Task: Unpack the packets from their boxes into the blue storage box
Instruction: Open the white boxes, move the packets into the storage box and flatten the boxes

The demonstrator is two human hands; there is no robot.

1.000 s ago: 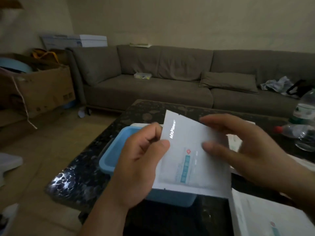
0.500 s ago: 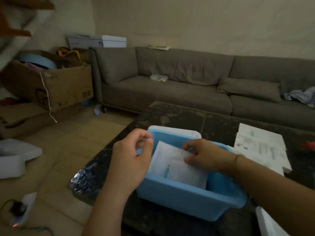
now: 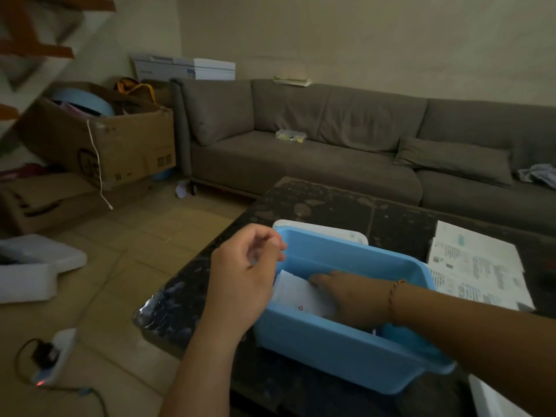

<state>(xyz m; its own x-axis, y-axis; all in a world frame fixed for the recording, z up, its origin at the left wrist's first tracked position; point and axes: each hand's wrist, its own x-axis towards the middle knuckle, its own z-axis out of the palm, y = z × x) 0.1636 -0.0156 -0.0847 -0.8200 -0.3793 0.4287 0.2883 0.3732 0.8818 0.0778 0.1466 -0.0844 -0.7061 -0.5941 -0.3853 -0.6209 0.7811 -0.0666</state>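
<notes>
On the floor at far left lie a white foam block (image 3: 36,266) and a power strip (image 3: 55,356) with a red light. Behind them, a cardboard box (image 3: 99,139) stands beside the arm of a grey sofa (image 3: 316,152). The dark coffee table (image 3: 376,212) carries the blue storage box (image 3: 346,353) near its front left corner. The left hand (image 3: 243,281) hovers just outside the box's left wall, fingers loosely curled, thumb and forefinger close together; whether they pinch anything cannot be told. A white packet (image 3: 298,296) leans inside the box at its left end. The right hand (image 3: 352,296) reaches into the box over its right rim and rests on the packet, fingers together and extended. White printed boxes (image 3: 475,266) lie on the table towards its right edge, beside the storage box.
</notes>
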